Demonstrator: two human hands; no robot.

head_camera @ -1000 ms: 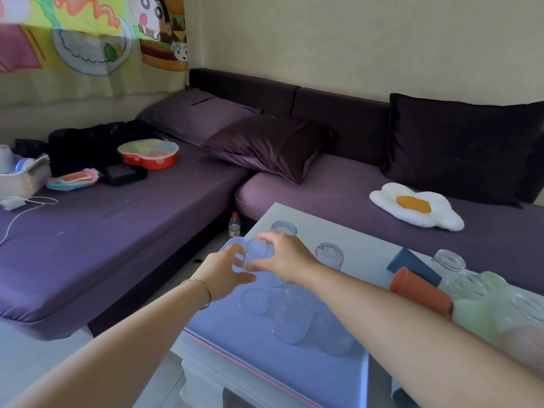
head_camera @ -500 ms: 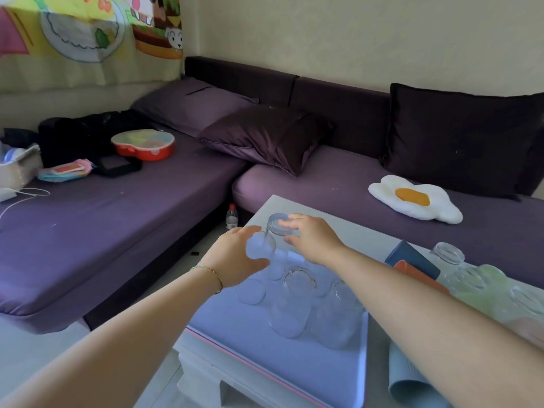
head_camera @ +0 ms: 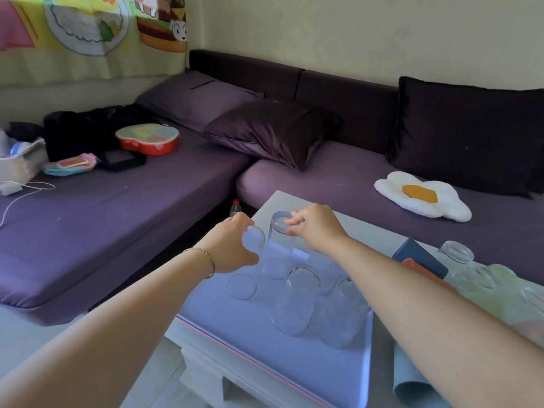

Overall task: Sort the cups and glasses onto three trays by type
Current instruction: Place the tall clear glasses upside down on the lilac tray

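On the low white table lies a lavender tray, and both hands work at its far end. The left hand, with a thin bracelet on the wrist, has its fingers and thumb curled round the side of a clear glass. This glass is upside down, and its lower rim is near the tray surface; whether it touches the tray I cannot tell. Just beside it, on the right, stands a second clear glass, also with its bottom upward. The right hand pinches the thick upturned bottom of this one between the thumb and the fingertips, from above. The two glasses are very close, maybe touching. Nearer to the person, two more inverted glasses stand side by side on the same tray, partly behind the right forearm. To the right of the tray there is a dark blue cup with an orange cup just beside it, both lying on their sides, then a glass jar next to a pale green tray which carries more clear glassware, blurred. A rolled grey-blue mat lies at the right edge of the lavender tray. Behind the table is a purple sofa with a fried-egg cushion on it.
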